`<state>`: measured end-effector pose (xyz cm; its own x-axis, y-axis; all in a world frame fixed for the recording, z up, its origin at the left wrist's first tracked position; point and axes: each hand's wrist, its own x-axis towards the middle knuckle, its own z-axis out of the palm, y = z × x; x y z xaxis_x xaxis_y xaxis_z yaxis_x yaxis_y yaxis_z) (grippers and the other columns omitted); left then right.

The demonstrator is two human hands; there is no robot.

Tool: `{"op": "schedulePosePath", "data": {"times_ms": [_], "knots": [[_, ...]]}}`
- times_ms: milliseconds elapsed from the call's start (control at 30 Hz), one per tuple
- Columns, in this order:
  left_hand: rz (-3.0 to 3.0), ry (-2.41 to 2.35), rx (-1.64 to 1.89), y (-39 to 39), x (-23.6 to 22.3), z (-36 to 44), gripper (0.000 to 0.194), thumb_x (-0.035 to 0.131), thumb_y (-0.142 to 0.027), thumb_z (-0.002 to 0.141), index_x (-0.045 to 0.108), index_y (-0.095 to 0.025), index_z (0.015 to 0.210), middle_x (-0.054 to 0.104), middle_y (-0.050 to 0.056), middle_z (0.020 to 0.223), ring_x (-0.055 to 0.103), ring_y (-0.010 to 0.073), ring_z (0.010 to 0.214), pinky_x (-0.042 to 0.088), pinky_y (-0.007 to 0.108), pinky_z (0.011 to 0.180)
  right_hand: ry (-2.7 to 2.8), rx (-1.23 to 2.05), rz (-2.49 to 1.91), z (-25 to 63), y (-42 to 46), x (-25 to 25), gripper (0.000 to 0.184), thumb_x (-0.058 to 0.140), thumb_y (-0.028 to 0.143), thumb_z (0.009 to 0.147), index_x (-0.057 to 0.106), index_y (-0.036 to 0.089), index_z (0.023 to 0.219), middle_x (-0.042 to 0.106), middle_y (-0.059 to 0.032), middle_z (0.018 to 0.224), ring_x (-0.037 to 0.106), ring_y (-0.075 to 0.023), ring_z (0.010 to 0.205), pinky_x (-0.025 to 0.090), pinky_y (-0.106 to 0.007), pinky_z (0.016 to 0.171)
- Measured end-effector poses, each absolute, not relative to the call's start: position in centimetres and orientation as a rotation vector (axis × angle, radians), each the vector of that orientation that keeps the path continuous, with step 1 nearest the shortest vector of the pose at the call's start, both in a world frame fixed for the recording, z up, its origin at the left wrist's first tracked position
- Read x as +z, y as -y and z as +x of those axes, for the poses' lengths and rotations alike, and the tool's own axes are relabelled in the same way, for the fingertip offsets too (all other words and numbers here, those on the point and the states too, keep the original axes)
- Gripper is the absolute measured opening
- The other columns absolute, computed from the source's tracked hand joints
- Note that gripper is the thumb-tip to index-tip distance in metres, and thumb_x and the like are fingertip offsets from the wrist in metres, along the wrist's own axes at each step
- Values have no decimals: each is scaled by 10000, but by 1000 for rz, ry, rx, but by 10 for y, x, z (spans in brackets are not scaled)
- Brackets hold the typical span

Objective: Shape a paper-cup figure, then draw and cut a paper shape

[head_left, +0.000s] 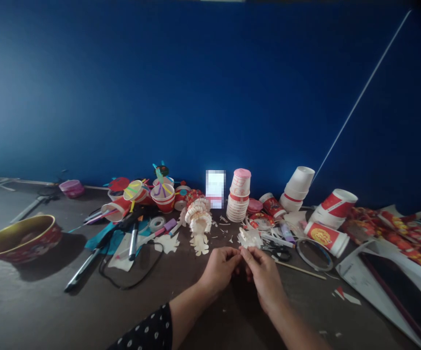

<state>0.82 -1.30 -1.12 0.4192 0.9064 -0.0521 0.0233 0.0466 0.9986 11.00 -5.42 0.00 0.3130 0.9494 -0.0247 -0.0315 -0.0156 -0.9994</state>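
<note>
Near nine o'clock from the meeting fingertips [247, 254], a flat white cut-out [168, 242] lies loose; at ten, the curled paper figure [198, 221] looks largely made up, its ruffles layered; the left hand [217, 268] pinches, tips against the right's; at one, a white paper piece [250, 237] seems unused; the right hand [264, 276] pinches likewise, anything gripped being hidden; at three, scissors [282, 251] lie apart.

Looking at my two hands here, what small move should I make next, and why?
I'd probably turn your right hand slightly outward: its fingertips seem to meet those of your left hand, and anything pinched between them is hidden from view. Go gently, since a white paper cutout lies just beyond.
</note>
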Motion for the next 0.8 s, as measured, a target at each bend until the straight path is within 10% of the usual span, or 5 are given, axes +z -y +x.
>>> {"op": "schedulePosePath", "data": {"times_ms": [800], "knots": [[1402, -1040, 883, 16, -11, 10, 398, 499, -503, 685, 461, -148, 510, 398, -54, 418, 300, 56, 398, 221, 195, 398, 903, 1042, -1330, 115, 54, -7, 296, 575, 422, 685, 661, 170, 813, 456, 52, 447, 391, -94, 414, 298, -191, 375]]}}
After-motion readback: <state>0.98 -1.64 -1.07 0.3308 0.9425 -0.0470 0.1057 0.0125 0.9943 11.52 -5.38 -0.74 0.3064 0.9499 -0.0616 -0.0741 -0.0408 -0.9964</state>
